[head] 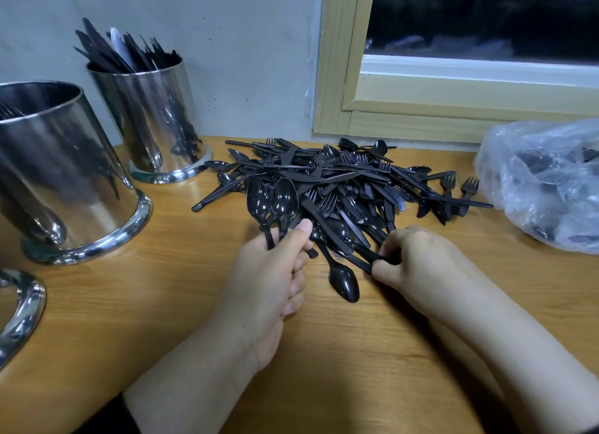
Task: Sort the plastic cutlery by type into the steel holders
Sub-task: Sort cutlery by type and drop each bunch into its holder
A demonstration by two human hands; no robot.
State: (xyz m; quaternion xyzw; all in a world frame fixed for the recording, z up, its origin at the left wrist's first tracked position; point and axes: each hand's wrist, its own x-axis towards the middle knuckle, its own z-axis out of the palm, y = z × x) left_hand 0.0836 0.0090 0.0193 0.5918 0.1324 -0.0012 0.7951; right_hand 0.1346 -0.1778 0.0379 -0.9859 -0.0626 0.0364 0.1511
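Note:
A heap of black plastic cutlery [343,177] lies on the wooden table [162,304]: spoons, forks and knives mixed. My left hand [275,271] grips two black spoons [272,203] by their handles, bowls pointing up and away. At the heap's near edge, my right hand [418,265] pinches the handle of another black spoon [377,258]. Between my hands lies a loose spoon [344,282], bowl toward me. A steel holder [152,119] at the back holds knives. A nearer steel holder [61,171] on the left shows fork tips inside. A third holder's rim [19,307] shows at the left edge.
A clear plastic bag [544,183] with more black cutlery sits at the right, under the window frame [421,119]. A grey wall stands behind the holders. Bare wooden table surface stretches in front of my forearms.

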